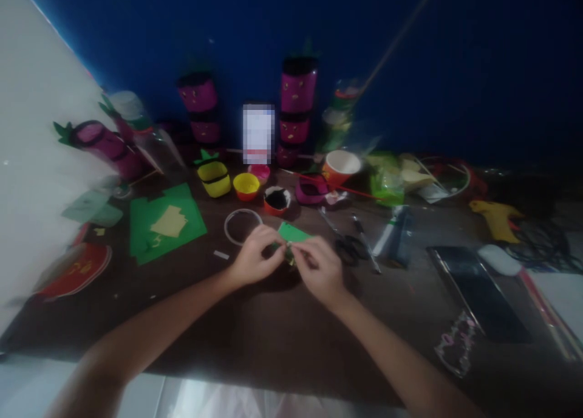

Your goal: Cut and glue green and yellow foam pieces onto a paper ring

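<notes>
Dark brown worktop (255,351) fills most of my view, dimly lit, a bit blurred. Closest to me, over to the right: a beaded strand (458,346) with pink bits, beside a black glossy slab (483,290); a white mouse (498,260) sits just past it.

Middle: I have both hands up front, the left hand (259,255) and the right hand (319,269), thumbs and fingertips pinched on a small green piece (298,231) between them, fingertips nearly touching. Exact grip too blurred for me to call.

Beside the left hand, a pale ring (226,231) lies flat. Farther left, a green sheet (195,229) with pale yellow paper (169,222) on it, then red round cards (75,272). Right of the right hand: black scissors (350,248), a pen (365,243); well apart, a yellow glue gun (494,219).

Next row back: yellow basket (214,181), yellow-and-red bowl (246,193), red cup (276,211) with a dark inside, magenta cup (312,196), bigger orange-red paper cup (333,176).

Farthest: clear bottle (159,147) tilted left, two purple stacks with faces (298,90), a lit screen (258,129) between them, blue wall (273,17) behind
</notes>
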Demonstrator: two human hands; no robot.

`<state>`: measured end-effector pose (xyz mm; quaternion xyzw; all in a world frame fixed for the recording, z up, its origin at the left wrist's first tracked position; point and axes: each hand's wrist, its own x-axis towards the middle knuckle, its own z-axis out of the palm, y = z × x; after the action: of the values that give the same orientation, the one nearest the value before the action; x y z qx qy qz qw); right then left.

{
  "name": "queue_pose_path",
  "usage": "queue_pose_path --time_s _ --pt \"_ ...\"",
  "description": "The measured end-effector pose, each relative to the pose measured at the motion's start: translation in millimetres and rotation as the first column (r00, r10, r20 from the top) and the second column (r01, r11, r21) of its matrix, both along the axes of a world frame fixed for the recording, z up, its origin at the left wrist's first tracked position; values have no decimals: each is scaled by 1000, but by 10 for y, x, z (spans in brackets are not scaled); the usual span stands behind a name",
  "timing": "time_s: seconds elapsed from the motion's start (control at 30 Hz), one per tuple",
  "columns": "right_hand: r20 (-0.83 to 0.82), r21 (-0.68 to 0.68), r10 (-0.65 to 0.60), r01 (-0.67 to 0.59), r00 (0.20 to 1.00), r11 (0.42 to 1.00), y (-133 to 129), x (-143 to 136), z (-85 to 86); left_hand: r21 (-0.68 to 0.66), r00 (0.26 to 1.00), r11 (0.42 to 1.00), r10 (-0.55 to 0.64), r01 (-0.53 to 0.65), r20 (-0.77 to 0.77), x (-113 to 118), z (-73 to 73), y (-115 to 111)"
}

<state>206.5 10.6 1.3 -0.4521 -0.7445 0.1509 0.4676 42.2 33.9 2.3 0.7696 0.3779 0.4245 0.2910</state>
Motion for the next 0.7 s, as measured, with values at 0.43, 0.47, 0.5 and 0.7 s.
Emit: queue_pose_path --time_s 0.43,0.47,0.5,0.7 --pt "113 121 13 -27 994 992 -3 16 -33 66 999 998 -15 17 -30 10 5 -23" --pt "113 115 9 -22 994 993 -6 14 -33 71 999 997 -12 14 -35 9 1 -26" --pt "113 110 5 -17 994 994 -9 11 -31 74 999 997 -8 11 -41 7 -2 -28" --pt "81 76 14 -20 997 997 -3 0 -3 76 998 997 0 5 -65 4 1 -30"
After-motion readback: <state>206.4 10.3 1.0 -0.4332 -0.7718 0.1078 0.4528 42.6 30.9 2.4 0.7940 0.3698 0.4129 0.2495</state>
